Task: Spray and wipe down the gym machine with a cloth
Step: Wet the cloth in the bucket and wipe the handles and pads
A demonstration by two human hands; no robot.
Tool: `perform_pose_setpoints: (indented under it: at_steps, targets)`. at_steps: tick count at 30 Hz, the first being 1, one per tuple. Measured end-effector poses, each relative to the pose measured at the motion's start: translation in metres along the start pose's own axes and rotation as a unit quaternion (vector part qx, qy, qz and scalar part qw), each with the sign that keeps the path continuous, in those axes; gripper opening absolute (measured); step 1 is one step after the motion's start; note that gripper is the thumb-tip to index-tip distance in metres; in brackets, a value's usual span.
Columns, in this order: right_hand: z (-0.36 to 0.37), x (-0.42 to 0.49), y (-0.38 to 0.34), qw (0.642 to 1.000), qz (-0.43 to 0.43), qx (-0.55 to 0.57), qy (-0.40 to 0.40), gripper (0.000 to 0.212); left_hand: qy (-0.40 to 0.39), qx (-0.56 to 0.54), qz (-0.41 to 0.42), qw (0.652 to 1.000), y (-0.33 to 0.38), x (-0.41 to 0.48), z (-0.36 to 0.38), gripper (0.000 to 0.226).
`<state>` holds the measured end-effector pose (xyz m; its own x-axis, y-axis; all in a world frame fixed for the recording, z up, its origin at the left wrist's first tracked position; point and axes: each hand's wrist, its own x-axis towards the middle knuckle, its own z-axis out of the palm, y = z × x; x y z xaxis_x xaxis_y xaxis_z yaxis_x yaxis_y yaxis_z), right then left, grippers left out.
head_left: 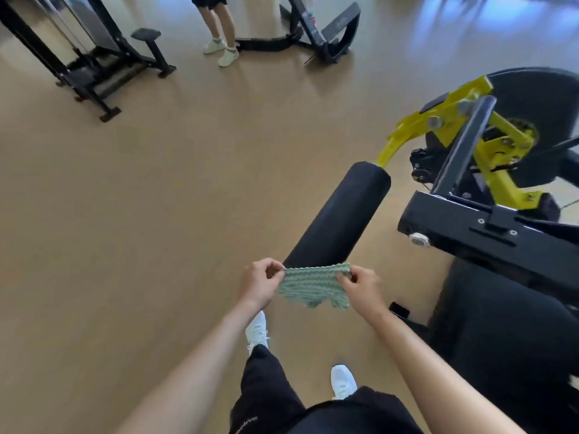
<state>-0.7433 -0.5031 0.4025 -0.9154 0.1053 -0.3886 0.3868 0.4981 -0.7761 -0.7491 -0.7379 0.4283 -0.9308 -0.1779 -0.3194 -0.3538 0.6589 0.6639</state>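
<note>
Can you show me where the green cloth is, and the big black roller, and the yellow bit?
green cloth (313,285), head view, middle of the fabric.
black roller pad (341,214), head view, middle of its padded side.
yellow machine arm (391,147), head view, curved bar at the pad's far end.

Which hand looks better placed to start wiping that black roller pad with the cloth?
Probably the right hand. Both hands pinch the cloth, but the pad runs off rightward and the machine stands on that side. The left hand would reach across.
</note>
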Motion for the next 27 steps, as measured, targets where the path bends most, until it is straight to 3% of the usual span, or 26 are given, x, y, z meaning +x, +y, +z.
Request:
perform_pose_setpoints:
  at_steps: [2,5,6,9,12,15,17,19,27]
  targets:
    - [0.008,0.018,-0.013,0.999,0.025,0.003,0.044,0.034,-0.006,-0.006,0.024,1.0,0.003,0.037,0.0,0.015]
    - [0.025,0.036,-0.029,0.989,0.061,0.081,0.112,0.012,-0.023,-0.033,0.04,0.998,0.002,0.085,0.002,0.007]
    - [0.031,0.037,-0.035,0.981,0.078,0.108,0.141,0.015,-0.03,-0.032,0.044,0.998,0.0,0.099,0.003,0.004]
    - [0.05,0.028,-0.047,0.964,0.131,0.119,0.2,0.051,-0.068,0.004,0.053,0.996,-0.006,0.122,0.008,0.032]
    - [0.079,0.013,-0.044,0.962,0.164,0.086,0.202,0.055,-0.155,0.05,0.11,0.981,-0.014,0.121,0.013,0.033]
    - [0.112,0.001,-0.03,0.971,0.165,0.038,0.171,0.063,-0.254,0.096,0.219,0.937,-0.031,0.11,0.023,0.056]
    - [0.133,-0.003,-0.025,0.975,0.177,0.023,0.135,0.073,-0.336,0.165,0.277,0.885,-0.044,0.105,0.031,0.075]
    - [0.149,-0.003,-0.021,0.975,0.188,0.007,0.119,0.08,-0.367,0.218,0.324,0.844,-0.053,0.107,0.033,0.083]
    - [0.154,0.015,-0.008,0.981,0.169,0.006,0.098,0.088,-0.431,0.282,0.353,0.781,-0.026,0.138,0.022,0.093]
